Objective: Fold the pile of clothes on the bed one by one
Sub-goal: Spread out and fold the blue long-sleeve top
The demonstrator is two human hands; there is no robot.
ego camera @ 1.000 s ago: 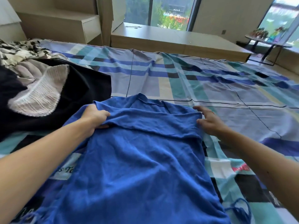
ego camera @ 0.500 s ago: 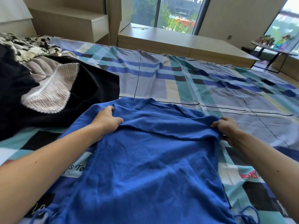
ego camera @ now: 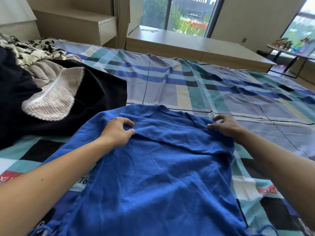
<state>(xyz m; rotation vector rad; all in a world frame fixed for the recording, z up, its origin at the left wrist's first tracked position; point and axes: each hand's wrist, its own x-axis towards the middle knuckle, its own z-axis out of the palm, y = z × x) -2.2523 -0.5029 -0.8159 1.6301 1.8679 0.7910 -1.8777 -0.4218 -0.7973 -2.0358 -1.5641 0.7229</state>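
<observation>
My left hand (ego camera: 117, 132) and right hand (ego camera: 225, 126) pinch the shoulder fold of the blue top (ego camera: 162, 176), seemingly soft, light, limp.

Your blue knit garment (ego camera: 153, 176) lies flat before you, top edge folded down; the pile of clothes (ego camera: 100, 99) sits to its left.

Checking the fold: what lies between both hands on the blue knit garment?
Only a folded ridge of the blue knit garment, left hand to right hand; head view.
</observation>
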